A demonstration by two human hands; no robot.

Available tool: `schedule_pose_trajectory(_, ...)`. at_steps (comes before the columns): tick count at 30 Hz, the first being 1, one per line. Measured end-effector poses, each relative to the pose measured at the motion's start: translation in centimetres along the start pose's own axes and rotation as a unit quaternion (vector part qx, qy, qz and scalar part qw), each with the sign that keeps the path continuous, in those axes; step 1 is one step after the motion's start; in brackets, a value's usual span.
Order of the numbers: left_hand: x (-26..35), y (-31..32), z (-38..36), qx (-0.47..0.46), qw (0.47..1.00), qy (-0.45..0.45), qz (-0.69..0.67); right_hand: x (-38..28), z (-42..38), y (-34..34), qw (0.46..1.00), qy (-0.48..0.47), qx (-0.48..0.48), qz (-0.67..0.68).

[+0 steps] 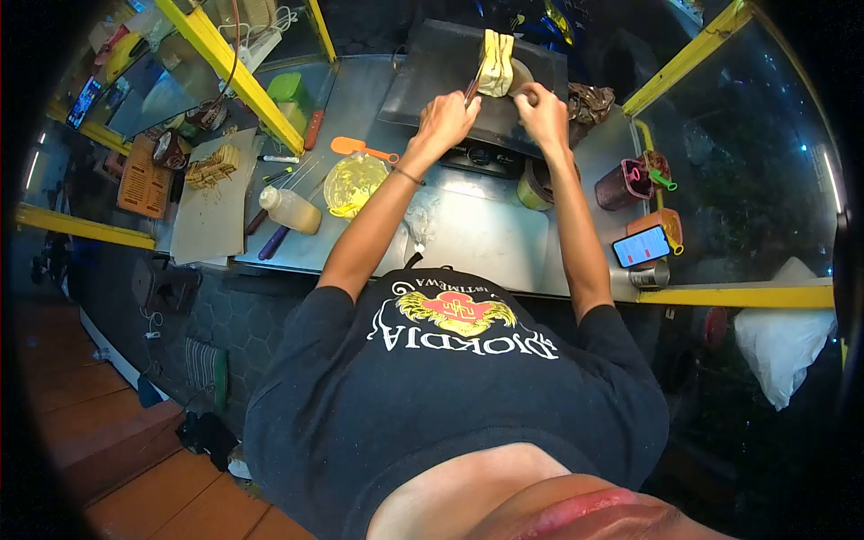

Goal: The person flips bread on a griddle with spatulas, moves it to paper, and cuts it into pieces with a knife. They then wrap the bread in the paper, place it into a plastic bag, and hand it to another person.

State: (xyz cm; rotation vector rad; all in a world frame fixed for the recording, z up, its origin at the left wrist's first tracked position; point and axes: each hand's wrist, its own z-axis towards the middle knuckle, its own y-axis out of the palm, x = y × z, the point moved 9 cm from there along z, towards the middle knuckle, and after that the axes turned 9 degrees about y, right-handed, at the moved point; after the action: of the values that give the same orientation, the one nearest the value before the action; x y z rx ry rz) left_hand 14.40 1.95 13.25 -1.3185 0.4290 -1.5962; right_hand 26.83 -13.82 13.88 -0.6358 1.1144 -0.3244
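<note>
A folded, pale yellow piece of flat dough with darker stripes [497, 65] lies over the dark flat griddle [432, 67]. My left hand [446, 122], at its near left side, is closed round a slim tool with a reddish-brown handle [472, 88]; the working end is hidden by the dough. On the other side my right hand [544, 113] grips a spatula by its dark handle. The rounded greyish blade [519, 76] meets the dough's right edge. Below the griddle shows the black stove front with a knob [481, 157].
Left of my arm are a batter-smeared tub [356, 184], orange spatula [358, 147], squeeze bottle [290, 210] and cardboard with stacked food [212, 167]. Right of me stand a pot [536, 186], dark red container [623, 185] and phone [641, 246]. Yellow frame posts [688, 56] edge the metal counter.
</note>
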Motion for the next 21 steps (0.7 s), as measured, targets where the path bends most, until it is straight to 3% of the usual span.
schedule_pose_trajectory(3,-1.5,-0.5,-2.6,0.036,0.995,-0.023,-0.086,2.9,-0.5,-2.9,0.998,0.047,-0.006,0.048)
schedule_pose_trajectory(5,-3.6,1.8,-4.5,0.028,0.981,-0.082,-0.176,5.6,-1.2,-3.8,0.974,0.167,-0.079,0.132)
schedule_pose_trajectory(7,-4.0,3.3,-6.9,0.001,0.932,-0.168,-0.320,9.0,-1.1,-3.7,0.946,0.228,-0.170,0.153)
schedule_pose_trajectory(9,-4.8,6.6,-9.3,-0.001,0.815,-0.221,-0.536,10.3,-1.4,-4.4,0.945,0.259,-0.193,0.051)
schedule_pose_trajectory(10,-4.6,7.6,-10.3,-0.018,0.761,-0.231,-0.606,9.3,-0.3,-5.8,0.978,0.151,-0.117,-0.087)
schedule_pose_trajectory(11,-4.3,8.4,-11.5,-0.032,0.699,-0.240,-0.673,7.8,-0.1,-6.3,0.975,0.031,-0.041,-0.218)
schedule_pose_trajectory(12,-4.3,10.0,-12.3,-0.044,0.617,-0.251,-0.744,4.0,-0.8,-6.3,0.969,0.038,-0.054,-0.239)
schedule_pose_trajectory(13,-4.3,11.2,-13.0,-0.055,0.530,-0.254,-0.807,1.1,-1.3,-5.5,0.978,-0.049,0.000,-0.203)
schedule_pose_trajectory(14,-3.6,11.1,-13.6,-0.064,0.431,-0.243,-0.866,-2.3,-2.4,-3.5,0.991,-0.069,-0.062,-0.100)
schedule_pose_trajectory(15,-3.3,10.4,-14.5,-0.058,0.448,-0.255,-0.855,-6.1,-4.1,-1.4,0.989,-0.084,-0.120,0.005)
schedule_pose_trajectory(18,-3.1,9.4,-19.3,-0.110,0.523,-0.229,-0.813,-13.2,-10.2,7.3,0.921,-0.171,-0.349,0.044)
schedule_pose_trajectory(19,-3.7,9.0,-21.2,-0.155,0.592,-0.197,-0.766,-14.4,-12.3,10.0,0.890,-0.172,-0.421,0.018)
schedule_pose_trajectory(20,-4.3,6.6,-22.8,-0.163,0.713,-0.177,-0.658,-15.8,-13.9,11.9,0.875,-0.227,-0.426,0.029)
schedule_pose_trajectory(21,-6.1,5.6,-24.7,-0.153,0.782,-0.175,-0.578,-17.1,-15.6,13.6,0.857,-0.280,-0.430,0.042)
